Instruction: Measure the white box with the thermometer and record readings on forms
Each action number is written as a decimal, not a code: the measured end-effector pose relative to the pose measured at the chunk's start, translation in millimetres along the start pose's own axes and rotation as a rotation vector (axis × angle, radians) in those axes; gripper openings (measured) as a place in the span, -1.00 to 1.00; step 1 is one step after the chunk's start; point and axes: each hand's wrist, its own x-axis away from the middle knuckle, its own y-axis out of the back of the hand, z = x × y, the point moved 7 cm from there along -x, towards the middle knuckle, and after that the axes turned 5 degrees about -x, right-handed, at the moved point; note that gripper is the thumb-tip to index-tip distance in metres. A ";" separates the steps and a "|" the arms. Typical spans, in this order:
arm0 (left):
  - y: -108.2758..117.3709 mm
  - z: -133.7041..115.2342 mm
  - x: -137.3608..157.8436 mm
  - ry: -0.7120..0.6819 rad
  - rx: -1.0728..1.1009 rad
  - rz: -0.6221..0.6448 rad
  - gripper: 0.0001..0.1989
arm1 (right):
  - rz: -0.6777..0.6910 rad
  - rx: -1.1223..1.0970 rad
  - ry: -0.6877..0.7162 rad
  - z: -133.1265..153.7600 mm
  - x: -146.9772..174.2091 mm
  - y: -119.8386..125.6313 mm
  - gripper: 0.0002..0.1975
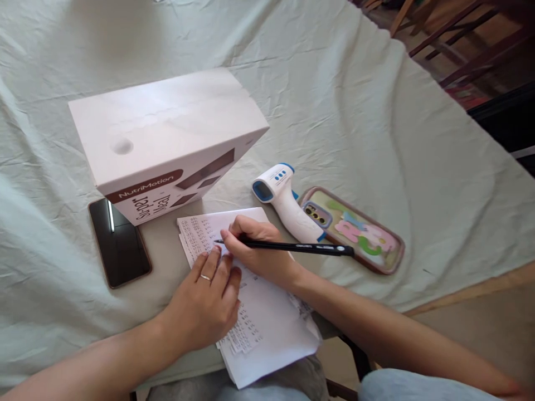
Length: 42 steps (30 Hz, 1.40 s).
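My right hand grips a black pen, its tip close to the handwriting on a stack of white paper sheets. Flat on the same sheets lies my left hand, fingers stretched out and slightly spread, a ring on one of them. Rows of small handwriting show on the upper left of the paper and below my left hand. The lower end of the stack reaches past the table's front edge. Parts of the writing are hidden under both hands.
A white NutriMotion box stands behind the paper. A dark-screened phone lies left of it. To the right, a white and blue infrared thermometer rests against a phone in a colourful case. A pale green cloth covers the table.
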 end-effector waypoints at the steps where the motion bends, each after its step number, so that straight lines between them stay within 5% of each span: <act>1: -0.6 -0.1 0.1 -0.001 -0.001 0.007 -0.63 | 0.007 0.001 -0.001 0.0 0.2 -0.2 -0.71; 42: 1.5 0.6 -5.1 -0.026 0.009 0.022 -0.63 | 0.024 0.051 0.024 3.3 -0.9 3.2 -0.69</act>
